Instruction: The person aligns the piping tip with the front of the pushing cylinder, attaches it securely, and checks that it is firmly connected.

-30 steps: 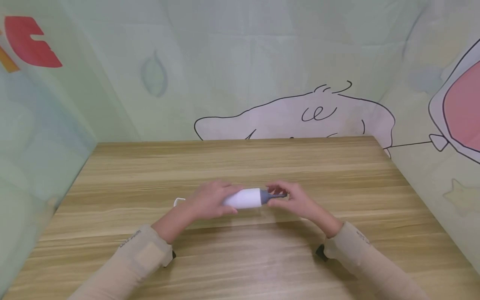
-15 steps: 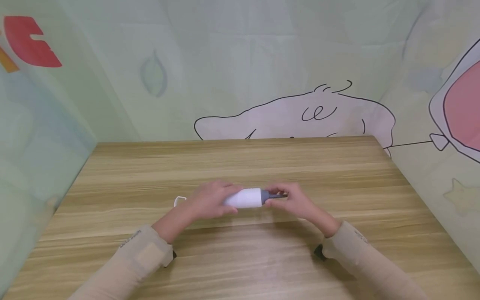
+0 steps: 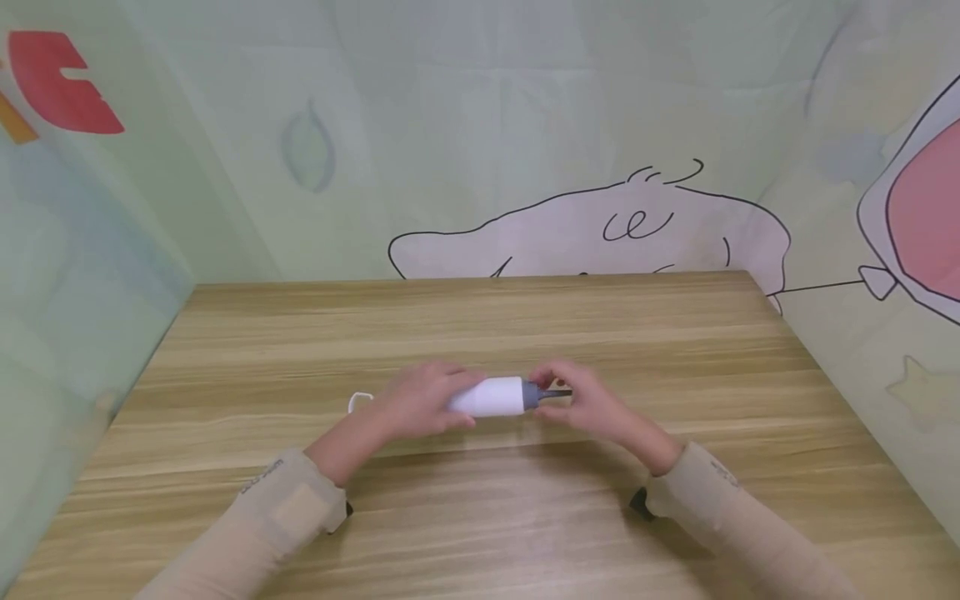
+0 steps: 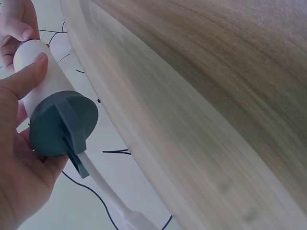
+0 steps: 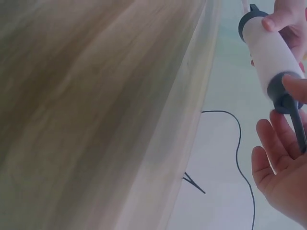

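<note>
A white syringe-like tube (image 3: 497,397) with dark grey end caps lies across the head view, held above the table. My left hand (image 3: 423,400) grips its left part, thumb along the barrel in the left wrist view. A white rod with a loop handle (image 3: 361,402) extends from that end, through the grey rear cap (image 4: 62,124). At the other end, my right hand (image 3: 588,404) is around the front cap (image 3: 531,395), with thumb and fingertips at opposite sides of it. The thin dark nozzle (image 5: 296,122) points toward the right palm. How firmly those fingertips press is unclear.
The wood-grain table (image 3: 480,517) spreads beneath both hands. Printed cloth walls (image 3: 465,125) stand behind it and at both sides. Small dark devices (image 3: 642,503) sit at the cuffs of the light sleeves.
My right fingers close around the front cap, then spread slightly apart, staying near it. My left hand and the tube hold almost the same place.
</note>
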Demonstrator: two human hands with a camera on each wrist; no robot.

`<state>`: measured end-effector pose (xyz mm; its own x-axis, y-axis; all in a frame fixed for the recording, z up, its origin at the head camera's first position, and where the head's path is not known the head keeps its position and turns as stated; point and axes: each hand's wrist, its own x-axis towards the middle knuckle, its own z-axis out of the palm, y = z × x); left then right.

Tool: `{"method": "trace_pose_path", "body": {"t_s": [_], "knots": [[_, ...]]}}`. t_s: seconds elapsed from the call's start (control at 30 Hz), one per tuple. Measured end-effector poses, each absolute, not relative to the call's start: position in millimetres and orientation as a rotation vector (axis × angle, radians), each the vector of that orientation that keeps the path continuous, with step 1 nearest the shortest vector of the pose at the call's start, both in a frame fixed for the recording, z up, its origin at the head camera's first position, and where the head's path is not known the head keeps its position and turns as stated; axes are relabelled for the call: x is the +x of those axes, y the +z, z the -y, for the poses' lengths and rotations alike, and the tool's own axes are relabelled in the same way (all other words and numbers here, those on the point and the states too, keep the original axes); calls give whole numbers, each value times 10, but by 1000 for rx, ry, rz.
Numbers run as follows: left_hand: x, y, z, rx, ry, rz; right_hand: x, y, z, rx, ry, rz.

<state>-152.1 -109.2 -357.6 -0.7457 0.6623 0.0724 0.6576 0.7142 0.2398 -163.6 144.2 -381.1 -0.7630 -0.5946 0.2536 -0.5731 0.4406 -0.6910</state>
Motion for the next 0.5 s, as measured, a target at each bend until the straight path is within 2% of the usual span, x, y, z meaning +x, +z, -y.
{"method": "trace_pose_path", "body": {"t_s": [0.3, 0.5], "knots": [[-1521, -3574, 1086, 1165, 365, -2905, -1652, -3810, -1478, -905, -1276, -2556], [-1518, -3572, 1075, 1161, 349, -2903, -1657, -3819, -1471, -1015, -1230, -2611]]}}
